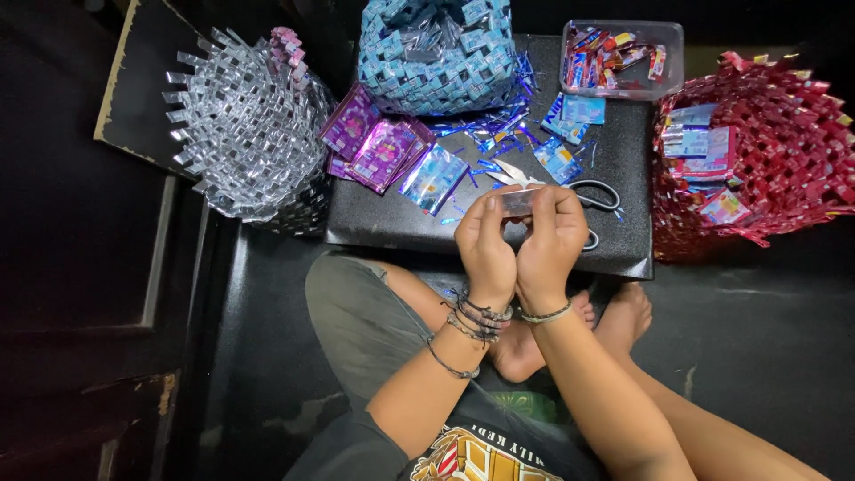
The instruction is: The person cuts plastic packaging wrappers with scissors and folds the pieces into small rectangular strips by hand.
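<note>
Silver strip (519,201): pinched between left hand (485,249) and right hand (550,245) above the near edge of the black board (392,223), long axis left-right, scissors (570,191) just beyond, nearer the right hand.

We count three woven baskets: a silver one (249,134) at ten o'clock, a blue one (436,58) at twelve, a red one (757,147) at two. We see one clear plastic tub (623,58), one pair of scissors (579,196), and two hands at centre: left hand (485,245), right hand (552,245).
</note>
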